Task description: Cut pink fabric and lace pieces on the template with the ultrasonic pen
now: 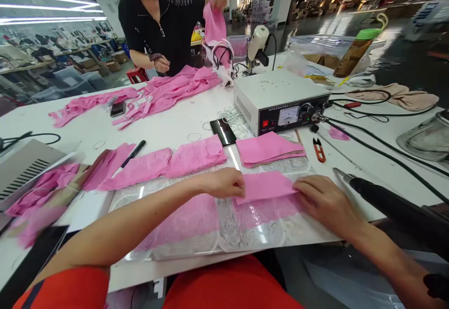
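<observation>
A folded pink fabric piece [268, 186] is stretched between my two hands over the clear plastic sheet at the table's front. My left hand [224, 183] pinches its left end, fingers curled. At its right end, my right hand [321, 201] grips the edge between thumb and fingers. Beneath it lies a sheer pink lace piece [259, 213]. To the left another sheer pink piece [189, 220] lies flat. Just behind my hands sits a stack of pink fabric pieces [268, 149], and further left are pink lace-edged piles [196, 155].
A grey control box [280, 101] with cables stands behind the stacks. Red thread snips [319, 150] and a black handheld tool [386, 197] are at the right. A phone [223, 132] and pen [133, 154] lie near the piles. Opposite, a person [171, 24] lifts pink fabric.
</observation>
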A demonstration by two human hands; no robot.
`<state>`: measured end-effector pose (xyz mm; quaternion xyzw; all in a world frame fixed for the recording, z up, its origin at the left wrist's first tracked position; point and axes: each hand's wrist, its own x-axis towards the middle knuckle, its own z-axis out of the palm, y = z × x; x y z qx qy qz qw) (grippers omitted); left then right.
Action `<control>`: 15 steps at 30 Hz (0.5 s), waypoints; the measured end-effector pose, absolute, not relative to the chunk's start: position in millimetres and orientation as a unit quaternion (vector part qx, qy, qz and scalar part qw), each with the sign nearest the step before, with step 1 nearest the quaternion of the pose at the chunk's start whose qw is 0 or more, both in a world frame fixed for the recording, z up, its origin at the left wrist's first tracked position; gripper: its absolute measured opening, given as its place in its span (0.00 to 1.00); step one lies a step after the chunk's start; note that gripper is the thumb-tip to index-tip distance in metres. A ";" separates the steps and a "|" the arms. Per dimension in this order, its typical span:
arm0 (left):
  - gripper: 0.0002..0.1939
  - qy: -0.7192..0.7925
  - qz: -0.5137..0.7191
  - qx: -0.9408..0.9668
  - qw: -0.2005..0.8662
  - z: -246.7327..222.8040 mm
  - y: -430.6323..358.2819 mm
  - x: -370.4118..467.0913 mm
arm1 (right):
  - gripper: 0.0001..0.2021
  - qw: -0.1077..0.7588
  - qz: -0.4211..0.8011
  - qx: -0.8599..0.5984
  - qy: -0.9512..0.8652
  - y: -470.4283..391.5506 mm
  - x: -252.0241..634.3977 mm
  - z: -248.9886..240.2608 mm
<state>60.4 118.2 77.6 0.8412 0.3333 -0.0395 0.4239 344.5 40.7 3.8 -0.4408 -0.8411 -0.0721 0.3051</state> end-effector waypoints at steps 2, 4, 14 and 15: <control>0.09 0.320 -0.053 0.846 0.424 73.3 106.8 57.7 | 0.10 0.304 -0.074 -0.432 -0.846 27.7 344.2 0.3; 0.09 0.314 -0.059 0.852 0.414 70.4 98.6 56.2 | 0.11 0.303 -0.076 -0.425 -0.850 21.1 343.1 -1.8; 0.07 0.332 -0.067 0.879 0.334 62.2 70.9 61.0 | 0.12 0.293 -0.077 -0.405 -0.862 9.7 348.6 -4.9; 0.07 0.333 -0.066 0.881 0.330 62.2 69.7 61.0 | 0.12 0.290 -0.079 -0.406 -0.863 8.5 349.4 -5.0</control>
